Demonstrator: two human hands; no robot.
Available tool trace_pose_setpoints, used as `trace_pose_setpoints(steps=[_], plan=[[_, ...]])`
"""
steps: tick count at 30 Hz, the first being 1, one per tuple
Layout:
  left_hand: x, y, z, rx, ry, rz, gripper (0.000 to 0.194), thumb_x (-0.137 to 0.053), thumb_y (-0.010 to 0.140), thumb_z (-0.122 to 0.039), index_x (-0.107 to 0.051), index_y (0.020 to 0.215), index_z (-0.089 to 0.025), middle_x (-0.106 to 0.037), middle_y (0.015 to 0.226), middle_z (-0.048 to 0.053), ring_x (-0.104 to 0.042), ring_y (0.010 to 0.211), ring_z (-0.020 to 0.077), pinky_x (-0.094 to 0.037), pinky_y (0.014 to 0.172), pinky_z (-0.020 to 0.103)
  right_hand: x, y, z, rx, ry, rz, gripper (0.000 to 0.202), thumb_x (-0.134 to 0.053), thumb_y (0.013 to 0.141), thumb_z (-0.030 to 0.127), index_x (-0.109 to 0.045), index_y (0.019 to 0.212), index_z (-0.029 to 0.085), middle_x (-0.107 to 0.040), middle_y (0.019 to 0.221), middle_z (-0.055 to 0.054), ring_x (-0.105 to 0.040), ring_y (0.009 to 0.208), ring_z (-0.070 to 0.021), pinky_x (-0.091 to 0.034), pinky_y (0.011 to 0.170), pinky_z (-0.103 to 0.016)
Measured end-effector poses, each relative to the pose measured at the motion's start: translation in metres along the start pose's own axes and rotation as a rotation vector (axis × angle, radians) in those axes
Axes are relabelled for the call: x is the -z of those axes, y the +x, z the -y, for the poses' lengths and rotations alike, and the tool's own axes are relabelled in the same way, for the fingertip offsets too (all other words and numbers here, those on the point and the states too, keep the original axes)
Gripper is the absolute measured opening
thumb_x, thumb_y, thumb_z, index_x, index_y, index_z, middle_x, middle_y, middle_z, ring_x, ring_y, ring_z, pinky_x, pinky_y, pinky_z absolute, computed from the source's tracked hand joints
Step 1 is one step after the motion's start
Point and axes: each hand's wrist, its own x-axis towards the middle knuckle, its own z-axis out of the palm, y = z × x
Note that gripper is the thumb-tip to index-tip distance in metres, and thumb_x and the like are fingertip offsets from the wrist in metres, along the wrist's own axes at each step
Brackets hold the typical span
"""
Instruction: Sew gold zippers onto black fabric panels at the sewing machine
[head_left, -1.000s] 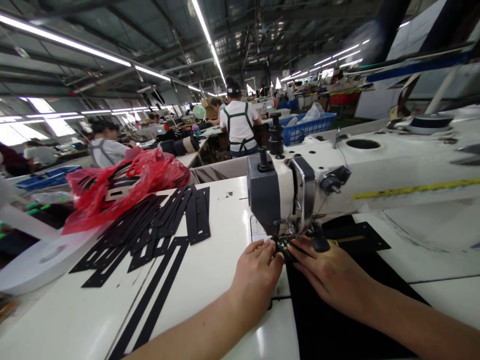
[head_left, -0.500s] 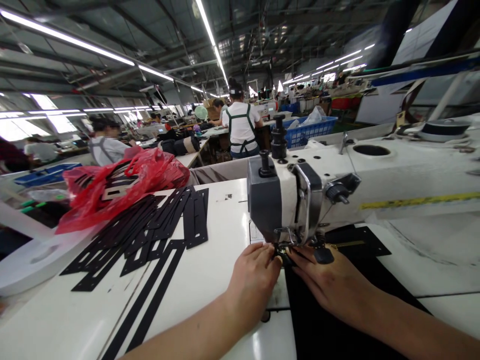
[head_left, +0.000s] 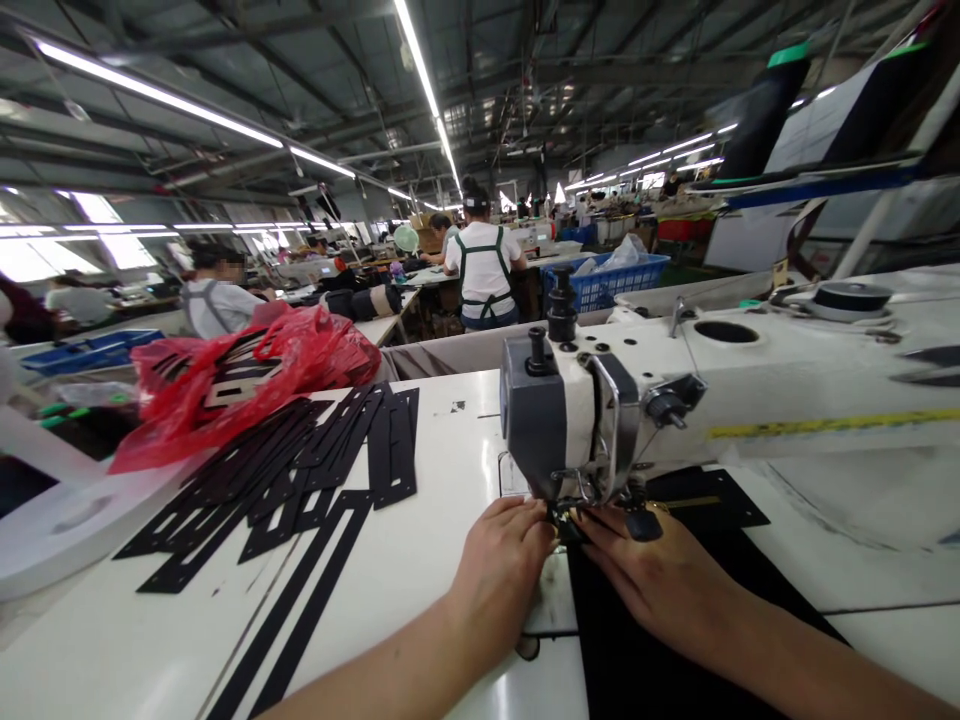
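Observation:
At the sewing machine (head_left: 531,410), my two hands are close together on either side of the needle area. My left hand (head_left: 504,560) is closed, its fingertips pinching the edge of the black fabric (head_left: 637,660) just left of the presser foot. My right hand (head_left: 667,575) lies low over the same fabric, fingers pressed together on it and partly hidden behind the machine head. The fabric runs from the foot toward me, under my right forearm. Beyond my right hand shows a black piece (head_left: 724,497) with small holes and a gold-coloured strip. The needle point and stitching are hidden.
Slotted black strips (head_left: 392,460) lie piled on the white table (head_left: 420,620), left of my hands. A red plastic bag (head_left: 337,345) with more pieces sits behind them. Farther back are a blue crate (head_left: 619,283) and a person in a white shirt (head_left: 484,262).
The view has shifted slightly, with the machine sitting a little lower. Both hands stay at the needle; the black piece beyond my right hand appears slightly farther left.

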Motion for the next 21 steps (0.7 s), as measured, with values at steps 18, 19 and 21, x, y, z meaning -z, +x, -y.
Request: trace_pose_setpoints(steps=[18,19,21], plan=[[-0.0044,0.0027,0.0024,0.022,0.044,-0.023,0.015,-0.048,0.089,-0.010,-0.059,0.080,-0.014,-0.069,0.088,0.008,-0.066,0.079,0.0174,-0.051,0.082,0.034,-0.0029,0.0011,-0.0046,0.001,-0.037,-0.014,0.026,-0.042,0.086,0.012,-0.062,0.102,0.018,-0.068,0.097,-0.007,-0.062,0.088,-0.0214,-0.047,0.084,-0.037],[-0.0050,0.0029,0.0025,0.029,0.044,-0.028,0.016,-0.048,0.089,-0.009,-0.059,0.079,-0.014,-0.069,0.087,0.007,-0.066,0.078,0.0172,-0.051,0.082,0.034,-0.0037,0.0013,-0.0049,0.003,-0.038,-0.026,0.025,-0.043,0.086,0.012,-0.062,0.101,0.018,-0.068,0.096,-0.007,-0.062,0.087,-0.0213,-0.047,0.084,-0.037],[-0.0052,0.0030,0.0024,0.042,0.041,-0.028,0.016,-0.048,0.089,-0.010,-0.059,0.077,-0.014,-0.069,0.084,0.007,-0.066,0.076,0.0172,-0.051,0.081,0.034,-0.0050,0.0013,-0.0054,0.003,-0.029,-0.055,0.025,-0.043,0.086,0.012,-0.063,0.099,0.018,-0.068,0.095,-0.007,-0.062,0.086,-0.0209,-0.047,0.083,-0.036]])
